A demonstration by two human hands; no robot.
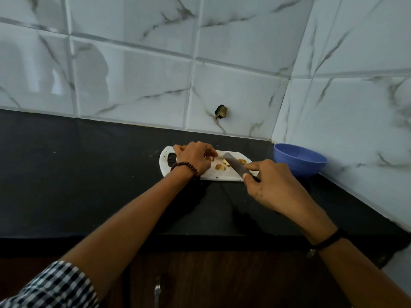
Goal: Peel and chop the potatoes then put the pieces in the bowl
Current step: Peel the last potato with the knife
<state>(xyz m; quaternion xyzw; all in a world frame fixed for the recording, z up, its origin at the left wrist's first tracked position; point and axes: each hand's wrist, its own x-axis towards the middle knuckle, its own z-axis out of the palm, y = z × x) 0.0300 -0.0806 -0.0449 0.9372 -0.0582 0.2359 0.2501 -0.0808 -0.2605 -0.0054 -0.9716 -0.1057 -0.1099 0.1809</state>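
Observation:
A white cutting board (pixel 213 175) lies on the black counter, near the back corner. Several yellow-brown potato pieces (pixel 220 167) rest on it. My left hand (pixel 194 157) sits on the board's left part, fingers curled down towards the pieces; whether it pinches one is hidden. My right hand (pixel 272 185) grips the handle of a knife (pixel 234 164), whose grey blade slants across the board over the pieces. A blue bowl (pixel 300 160) stands to the right of the board, against the tiled wall; its inside is not visible from here.
The black counter (pixel 89 174) stretches left and forward of the board. White marbled tiles form the back wall and the right wall, meeting in a corner behind the bowl. A hole (pixel 221 112) shows in the back tile. Dark wood cabinet doors (pixel 222 281) lie below the counter edge.

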